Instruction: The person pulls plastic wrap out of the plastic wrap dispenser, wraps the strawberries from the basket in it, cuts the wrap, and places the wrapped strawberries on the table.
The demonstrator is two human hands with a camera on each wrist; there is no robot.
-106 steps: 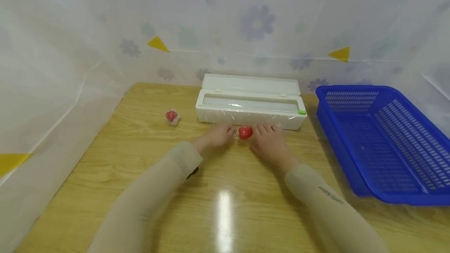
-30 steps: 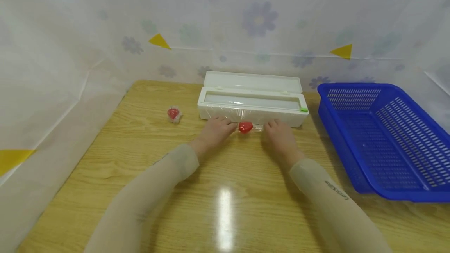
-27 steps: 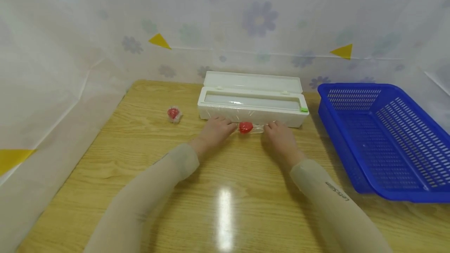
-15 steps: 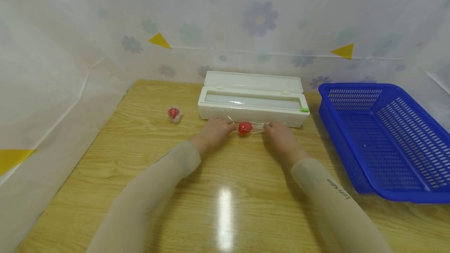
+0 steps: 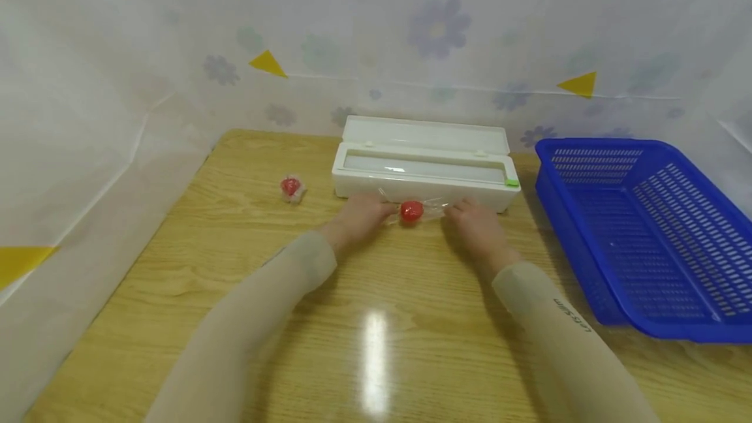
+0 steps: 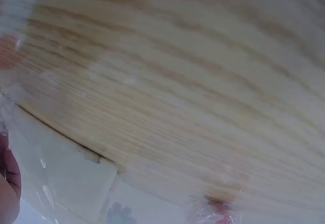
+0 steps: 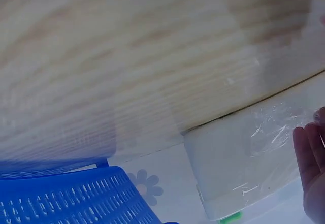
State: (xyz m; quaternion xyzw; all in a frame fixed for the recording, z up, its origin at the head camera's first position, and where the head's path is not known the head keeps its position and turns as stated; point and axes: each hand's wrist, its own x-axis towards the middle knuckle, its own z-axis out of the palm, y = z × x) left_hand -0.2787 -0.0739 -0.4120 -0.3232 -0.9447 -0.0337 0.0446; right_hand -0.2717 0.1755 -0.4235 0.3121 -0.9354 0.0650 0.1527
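Note:
A small, shiny red rounded thing (image 5: 411, 211), strawberry-like, lies in clear cling film (image 5: 435, 207) on the wooden table (image 5: 352, 292), just before a white cling film dispenser (image 5: 423, 188). My left hand (image 5: 361, 214) pinches the film at its left side. On the other side, my right hand (image 5: 477, 227) pinches the film's right end, which stretches between the red thing and my fingers. The dispenser's lid (image 5: 425, 133) stands up at the back, and a green slider (image 5: 512, 183) sits at its right end. The right wrist view shows crinkled film (image 7: 277, 127) beside my fingers.
A second red thing (image 5: 290, 187), bundled in crumpled film, lies at the back left. To the right stands a blue plastic basket (image 5: 578, 247) with slotted walls. Behind the table hangs a flower-patterned white sheet (image 5: 382, 38) with yellow triangles.
Since the oldest frame, my right hand has moved right, away from the red thing, with film stretched between. Film creases seen earlier across the dispenser's front no longer show in the head view.

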